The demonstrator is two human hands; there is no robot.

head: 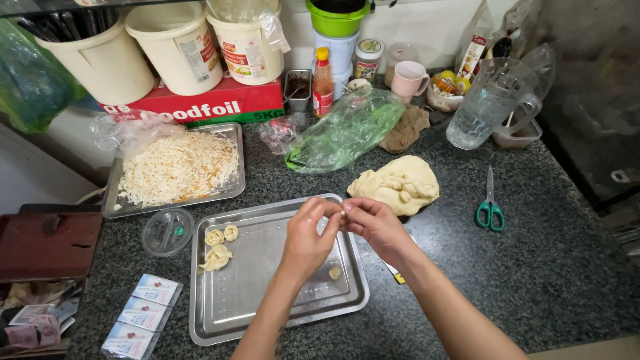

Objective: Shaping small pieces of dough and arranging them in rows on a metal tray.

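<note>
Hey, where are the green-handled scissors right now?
In the head view, the scissors lie on the dark counter, off to the person's right, just right of the dough lump and below the clear plastic jug.

Small dough piece [341,208] pinched above tray [267,320]

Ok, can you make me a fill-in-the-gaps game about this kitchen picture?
1. The scissors on the counter have ____ handles.
2. Both hands, the left hand and the right hand, meet above a shiny metal ____.
3. The big lump of dough lies between the tray and the ____.
4. The mug at the back of the counter is ____.

Missing words: green; tray; scissors; pink
</note>
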